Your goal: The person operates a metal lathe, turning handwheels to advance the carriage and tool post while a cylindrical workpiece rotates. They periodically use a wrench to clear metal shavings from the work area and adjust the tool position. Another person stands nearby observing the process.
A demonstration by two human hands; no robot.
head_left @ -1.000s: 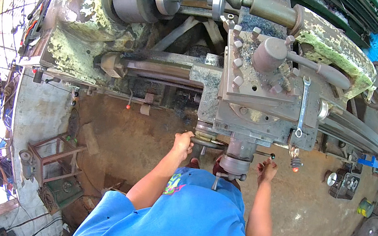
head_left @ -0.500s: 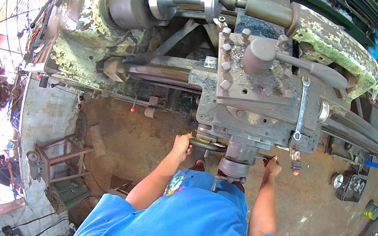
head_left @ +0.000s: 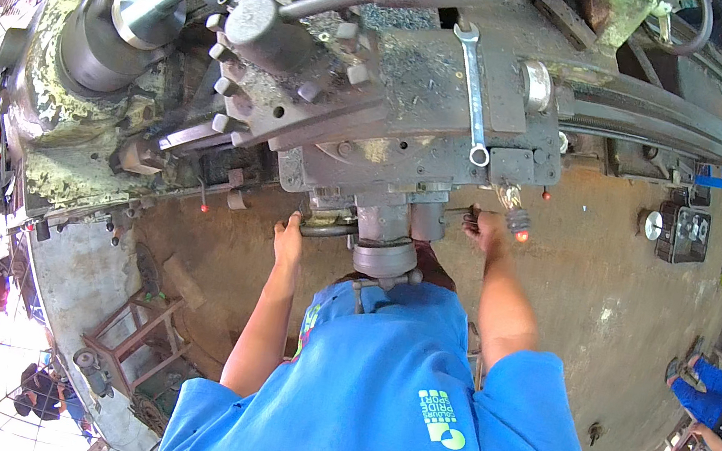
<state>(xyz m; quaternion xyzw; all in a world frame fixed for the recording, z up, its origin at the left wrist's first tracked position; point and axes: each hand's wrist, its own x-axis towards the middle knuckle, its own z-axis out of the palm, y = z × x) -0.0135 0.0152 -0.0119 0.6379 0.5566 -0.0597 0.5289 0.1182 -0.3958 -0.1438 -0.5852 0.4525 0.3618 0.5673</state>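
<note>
Dark, round metal handwheel sits in my left hand, fingers still curled on its rim, keeping control though my view has swung; what my curled right hand holds, I cannot tell

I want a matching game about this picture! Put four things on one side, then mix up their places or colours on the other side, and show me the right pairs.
Things:
1. Wrench
2. Left hand
3. Shirt
4. Right hand

Places and colours:
A. Just left of the orange knob
B. Bright blue
C. Silver, lying flat
D. At the dark wheel

Right pairs:
1-C, 2-D, 3-B, 4-A
</note>
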